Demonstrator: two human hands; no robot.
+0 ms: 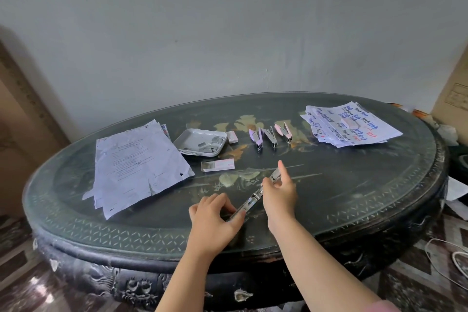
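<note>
- Two bare forearms came up from the bottom edge, centre and right of the frame.
- Left hand [215, 218], lower centre: fingers curled over the near end of the open stapler [250, 200], gripping it.
- Right hand [279, 192], just right of and above the left: thumb and curled fingers held the far half of the open stapler, index finger stretched straight toward the upper frame.
- Open stapler: bare metal, swung out into one long strip, running diagonally from lower left to upper right between the hands, low over the near centre of the oval table [354, 197]. Couldn't tell if it touched the glass top.
- Staple box [218, 166], centre frame above the hands: sleeve slid half off, lying flat.
- Paper stack [136, 164], centre left: creased white sheets, fanned.
- White tray [186, 138], just right of that stack: loose staple strips inside.
- Small box [232, 137] touching or nearly touching the tray's right edge.
- Three small staplers in a row right of it, all hinged open: purple stapler [256, 137], grey stapler [271, 137], pink stapler [285, 132].
- Written sheets [364, 132], upper right: blue and red lettering, a pale block [350, 121] resting on top.
</note>
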